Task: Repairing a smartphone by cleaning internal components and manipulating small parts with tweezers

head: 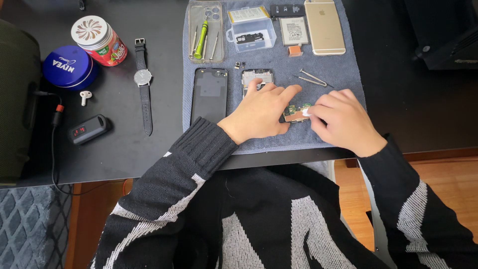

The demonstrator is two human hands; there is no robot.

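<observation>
Grey towel [348, 65], circuit board [295, 112] between both grips.

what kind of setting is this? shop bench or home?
Likely a home desk used for phone repair: a grey towel as work mat, screwdrivers in a clear phone case, and personal items like a wristwatch and earbud.

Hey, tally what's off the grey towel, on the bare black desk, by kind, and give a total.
Round tins: 2, blue tin, red tin
Wristwatch: 1
White earbud: 1
Small black device: 1
Total: 5
</observation>
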